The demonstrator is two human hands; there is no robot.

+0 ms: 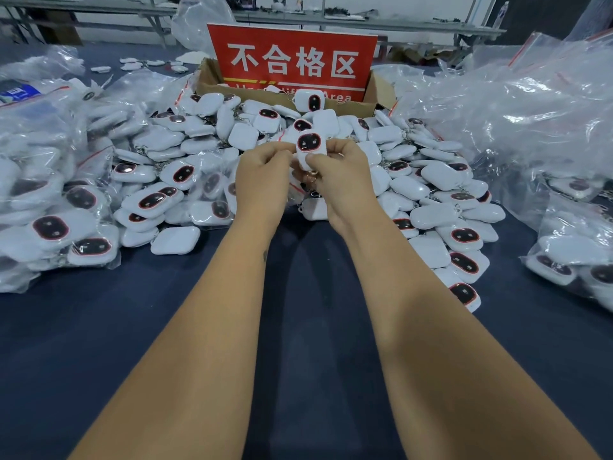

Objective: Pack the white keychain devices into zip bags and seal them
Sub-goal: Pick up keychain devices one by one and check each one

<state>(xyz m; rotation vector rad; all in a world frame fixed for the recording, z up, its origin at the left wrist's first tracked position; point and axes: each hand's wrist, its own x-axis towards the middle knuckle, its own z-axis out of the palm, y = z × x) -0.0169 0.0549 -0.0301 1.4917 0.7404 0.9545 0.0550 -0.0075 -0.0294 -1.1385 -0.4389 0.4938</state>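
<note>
A white keychain device (307, 147) with a dark oval face is held upright above the heap. My left hand (262, 180) pinches its left side and my right hand (341, 175) pinches its lower right, thumb on its front. A clear zip bag seems to lie around the device between my hands; I cannot tell how far it covers it. Its metal ring (311, 176) hangs below between my palms. A big heap of loose devices (428, 184) spreads across the dark table (166, 327) behind my hands.
Bagged devices (56, 207) lie piled at the left and at the far right (577, 247). A mound of clear zip bags (517, 104) sits at the right rear. A cardboard box (212, 78) with a red sign (293, 61) stands behind the heap.
</note>
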